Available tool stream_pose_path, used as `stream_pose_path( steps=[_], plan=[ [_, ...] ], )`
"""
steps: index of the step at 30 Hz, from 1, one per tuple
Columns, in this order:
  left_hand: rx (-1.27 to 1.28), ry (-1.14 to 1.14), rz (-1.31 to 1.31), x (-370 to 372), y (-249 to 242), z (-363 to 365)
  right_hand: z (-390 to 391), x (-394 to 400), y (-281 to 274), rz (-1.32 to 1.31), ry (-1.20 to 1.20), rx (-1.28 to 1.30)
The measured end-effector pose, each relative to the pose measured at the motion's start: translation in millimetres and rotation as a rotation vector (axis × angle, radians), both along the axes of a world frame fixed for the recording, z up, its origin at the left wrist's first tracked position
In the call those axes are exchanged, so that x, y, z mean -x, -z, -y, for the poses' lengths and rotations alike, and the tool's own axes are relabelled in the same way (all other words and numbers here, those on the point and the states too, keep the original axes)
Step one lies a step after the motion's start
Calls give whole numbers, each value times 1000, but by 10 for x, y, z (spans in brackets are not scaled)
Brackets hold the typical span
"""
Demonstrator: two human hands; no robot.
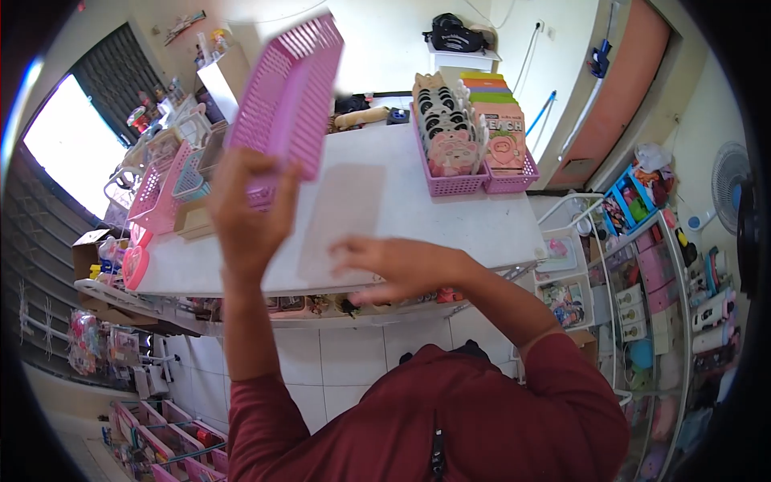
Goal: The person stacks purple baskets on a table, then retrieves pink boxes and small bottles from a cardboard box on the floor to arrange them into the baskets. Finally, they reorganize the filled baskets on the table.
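Note:
My left hand (253, 213) grips the near end of a purple plastic basket (293, 104) with slotted sides. The long basket is tilted and held up above the left part of the white table (401, 217), casting a shadow there. Low over the table's near edge, my right hand (397, 263) is apart from the basket, its fingers spread, slightly blurred and holding nothing.
At the table's right stand two purple baskets (458, 186), packed with animal-face items and colourful packets (506, 136). Pink and blue baskets (152, 197) and a beige tray (193, 219) crowd the left end. A glass shelf (650, 321) stands right.

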State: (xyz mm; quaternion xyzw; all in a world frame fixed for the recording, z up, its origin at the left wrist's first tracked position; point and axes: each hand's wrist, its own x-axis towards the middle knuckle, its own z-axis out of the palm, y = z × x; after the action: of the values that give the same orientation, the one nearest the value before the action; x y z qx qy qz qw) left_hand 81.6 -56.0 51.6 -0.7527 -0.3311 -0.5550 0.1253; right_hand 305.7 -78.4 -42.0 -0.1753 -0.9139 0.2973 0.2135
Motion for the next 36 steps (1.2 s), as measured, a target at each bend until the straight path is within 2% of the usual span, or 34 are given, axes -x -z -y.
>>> stream_pose_path(
  steps=[2, 5, 7, 8, 12, 14, 15, 17, 18, 20, 21, 23, 25, 26, 33, 34, 35, 36],
  plan=[
    [55, 88, -56, -223, 387, 19, 222, -368, 75, 15, -178, 242],
    [170, 156, -97, -467, 901, -33, 468, -818, 128, 121, -41, 324],
    [250, 176, -127, -605, 1120, -22, 477, -1025, 168, 97, 58, 337],
    [256, 182, -127, -677, 1174, 13, 486, -1104, 206, 74, 153, 348],
    [381, 180, -293, -811, 1318, 135, 545, -1311, 414, -57, 283, 464],
    [234, 134, -333, -743, 1190, 198, 593, -1357, 435, -112, 374, 515],
    [239, 133, -329, -709, 1180, 218, 591, -1347, 408, -107, 373, 520],
    [281, 47, -7, -620, 1166, 236, 513, -1204, 321, -169, 553, 345],
    [283, 48, -11, -563, 1283, 176, 452, -1089, 317, -172, 554, 347],
    [742, 307, 240, -480, 1654, 88, 353, -845, 355, -380, 641, 220],
    [791, 308, 182, -514, 1662, 164, 296, -794, 405, -380, 643, 228],
    [722, 219, 102, -704, 1648, 337, 198, -756, 520, -283, 708, 31],
    [567, 88, -31, -788, 1651, 432, 208, -829, 542, -268, 706, 68],
    [573, 88, -28, -792, 1674, 462, 219, -862, 558, -252, 699, 105],
    [759, 234, 228, -770, 1941, 424, 115, -864, 836, -328, 620, 15],
    [621, -19, 68, -763, 2023, 424, 227, -888, 836, -324, 657, -111],
    [577, -1, 158, -806, 1986, 500, 351, -897, 907, -325, 763, -322],
    [412, -136, 134, -788, 2004, 550, 538, -944, 906, -311, 794, -368]
  ],
)
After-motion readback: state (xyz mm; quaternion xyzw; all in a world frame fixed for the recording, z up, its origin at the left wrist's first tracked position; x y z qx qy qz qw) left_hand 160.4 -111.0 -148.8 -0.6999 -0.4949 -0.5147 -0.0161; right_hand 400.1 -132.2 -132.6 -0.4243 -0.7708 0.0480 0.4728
